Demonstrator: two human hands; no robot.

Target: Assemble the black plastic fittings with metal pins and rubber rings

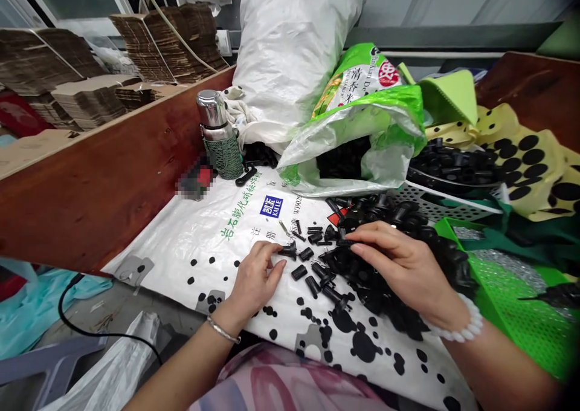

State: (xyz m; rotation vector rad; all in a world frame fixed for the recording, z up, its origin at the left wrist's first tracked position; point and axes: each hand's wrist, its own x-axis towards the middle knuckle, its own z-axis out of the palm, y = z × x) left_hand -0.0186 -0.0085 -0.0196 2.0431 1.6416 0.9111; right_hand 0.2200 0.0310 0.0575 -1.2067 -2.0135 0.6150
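Note:
My left hand (257, 273), with a silver bangle at its wrist, pinches the narrow end of a black plastic part with a flared end (289, 251) just above the white sheet. Between the thumb and index finger of my right hand (403, 263), which wears a white bead bracelet, is a small black ridged plastic piece (346, 243). Short black tubes (299, 272) and thin ridged black pins (314, 229) lie loose between the hands. Beneath and behind my right hand spreads a heap of black plastic parts (389, 208), partly hidden by it.
A steel flask (222, 139) in a green knitted sleeve stands by the wooden side board (113, 181). At the back sits an open green-and-white bag (344, 184) of black parts. On the right are a bowl of black tubes (453, 163) and a green basket (512, 320) holding small metal pieces.

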